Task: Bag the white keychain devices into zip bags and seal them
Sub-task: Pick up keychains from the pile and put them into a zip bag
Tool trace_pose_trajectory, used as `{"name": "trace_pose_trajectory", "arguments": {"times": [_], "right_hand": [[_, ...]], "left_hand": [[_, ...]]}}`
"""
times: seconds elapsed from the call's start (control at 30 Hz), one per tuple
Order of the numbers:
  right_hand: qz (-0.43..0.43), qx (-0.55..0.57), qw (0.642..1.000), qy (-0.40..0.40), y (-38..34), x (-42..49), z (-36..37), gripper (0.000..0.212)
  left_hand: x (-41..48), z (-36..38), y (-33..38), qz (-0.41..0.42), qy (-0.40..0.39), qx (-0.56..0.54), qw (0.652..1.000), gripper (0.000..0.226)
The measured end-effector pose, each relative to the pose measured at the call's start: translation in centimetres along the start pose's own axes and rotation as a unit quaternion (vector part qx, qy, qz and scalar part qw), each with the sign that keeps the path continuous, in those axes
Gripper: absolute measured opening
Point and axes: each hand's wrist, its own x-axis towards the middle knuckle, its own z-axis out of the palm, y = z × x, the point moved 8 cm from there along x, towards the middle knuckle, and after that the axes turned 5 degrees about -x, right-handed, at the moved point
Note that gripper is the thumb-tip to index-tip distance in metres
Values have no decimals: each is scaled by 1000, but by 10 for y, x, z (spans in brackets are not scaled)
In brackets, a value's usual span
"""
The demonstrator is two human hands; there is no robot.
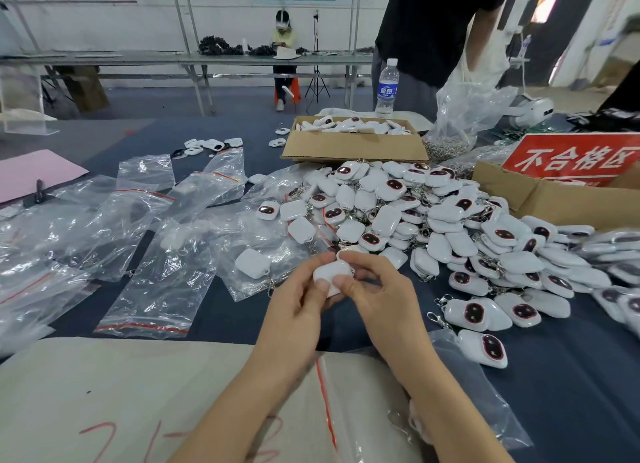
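Dark blue cloth covers the table (571, 376), with clear plastic zip bags (156, 289) edged in red strewn at left and a heap of white rounded plastic keychain devices (433, 220) at right. Near the front, the left hand (298, 310) and right hand (377, 296) together pinch one white device (330, 272) between thumbs and fingertips

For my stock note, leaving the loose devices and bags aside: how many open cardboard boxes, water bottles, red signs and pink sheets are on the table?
Open cardboard boxes: 2
Water bottles: 1
Red signs: 1
Pink sheets: 1
Total: 5
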Motion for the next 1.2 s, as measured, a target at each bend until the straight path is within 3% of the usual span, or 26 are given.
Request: {"name": "trace_pose_trajectory", "arguments": {"times": [0.13,0.37,0.53,0.63,0.73,0.8,0.87,0.93,1.07,1.2], "right_hand": [[24,21,999,1,1,1,-6,27],[25,28,999,16,1,3,-9,22],[8,-24,1000,-13,-7,-1,-2,20],[-50,-113,990,-62,-27,-6,2,22],[-142,-195,952,-187,-50,-18,11,38],[-223,-295,882,-293,-53,-35,26,51],[-255,-381,812,-360,-41,-50,37,54],[-240,-425,790,-372,-27,-55,36,46],[-190,-423,822,-329,-20,-48,25,31],[-152,-363,867,-307,-27,-46,14,31]], "left_hand": [[0,-1,-3,2,7,19,1000,39],[0,-2,-4,2,20,5,1000,37],[3,-22,0,7,109,-21,994,14],[1,-38,3,-27,173,-100,980,26],[-6,-56,6,-70,213,-198,954,28],[-13,-68,8,-85,214,-194,954,23],[-21,-72,10,-85,178,-168,966,8],[-32,-71,15,-79,128,-108,983,14],[-56,-56,36,-12,21,110,994,31],[-80,-35,37,21,-82,299,950,33]]}}
